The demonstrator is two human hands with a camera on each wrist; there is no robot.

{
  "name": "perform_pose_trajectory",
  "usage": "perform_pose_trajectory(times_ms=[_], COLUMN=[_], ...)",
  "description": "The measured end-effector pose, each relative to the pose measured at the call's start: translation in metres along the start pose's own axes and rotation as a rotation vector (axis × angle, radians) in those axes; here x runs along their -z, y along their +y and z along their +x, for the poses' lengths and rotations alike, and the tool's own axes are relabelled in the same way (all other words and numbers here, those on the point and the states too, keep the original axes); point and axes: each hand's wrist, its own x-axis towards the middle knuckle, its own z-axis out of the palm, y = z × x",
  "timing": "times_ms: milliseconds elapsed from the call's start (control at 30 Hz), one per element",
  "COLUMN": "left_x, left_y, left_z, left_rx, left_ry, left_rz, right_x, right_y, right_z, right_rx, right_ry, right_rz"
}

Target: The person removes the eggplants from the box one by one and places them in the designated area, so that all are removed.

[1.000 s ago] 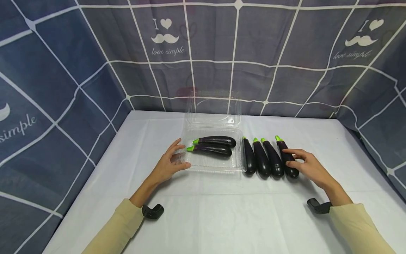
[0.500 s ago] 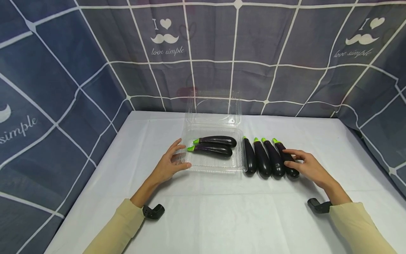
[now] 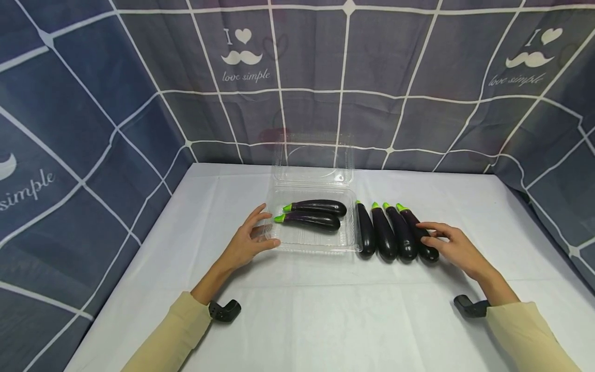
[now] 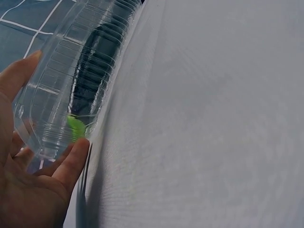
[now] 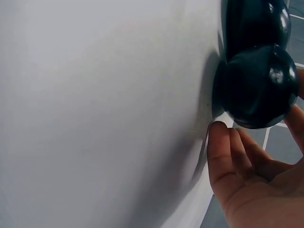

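An open clear plastic clamshell container (image 3: pixel 307 243) sits mid-table with its lid (image 3: pixel 311 173) raised behind. Inside lie two dark eggplants (image 3: pixel 311 220), green stems to the left. My left hand (image 3: pixel 246 237) spreads around the container's left end, fingers relaxed; in the left wrist view its fingertips (image 4: pixel 78 145) lie against the clear wall. Right of the container several eggplants (image 3: pixel 383 235) form a row, stems pointing away. At the row's right end, my right hand (image 3: pixel 451 245) has its loosely extended fingers beside the outermost eggplant (image 3: pixel 417 235). In the right wrist view that eggplant's rounded end (image 5: pixel 261 88) is just above the fingertips.
A white cloth (image 3: pixel 325 315) covers the table. Dark grey-blue curtains (image 3: pixel 307 67) with white grid lines stand behind and on both sides. A black strap-mounted device (image 3: pixel 225 311) is on each wrist.
The outermost eggplant's stem end has swung left toward the rest of the row. My right hand has drawn slightly away to the right. The left hand and container stay put.
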Motion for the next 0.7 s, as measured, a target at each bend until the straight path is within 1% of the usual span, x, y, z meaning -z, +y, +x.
perform_pose_trajectory(times_ms=[67,267,467,700], left_x=[0.0,-0.0003,-0.0001,0.0005], left_y=[-0.0002,0.0001,-0.0007,-0.0003], left_z=[0.0003,-0.0004,0.0001,-0.0008], left_rx=[-0.004,0.015,0.01,0.012], left_ry=[0.001,0.005,0.004,0.006], left_rz=[0.002,0.01,0.017,0.007], right_x=[-0.0005,-0.0029,-0.003,-0.0025], right_y=[0.0005,0.0017,-0.0001,-0.0011], right_z=[-0.0002,0.0006,0.0004,-0.0005], right_rx=[-0.001,-0.014,-0.007,-0.017], right_ry=[-0.003,-0.005,0.008,0.009], right_rz=[-0.004,-0.016,-0.029,-0.021])
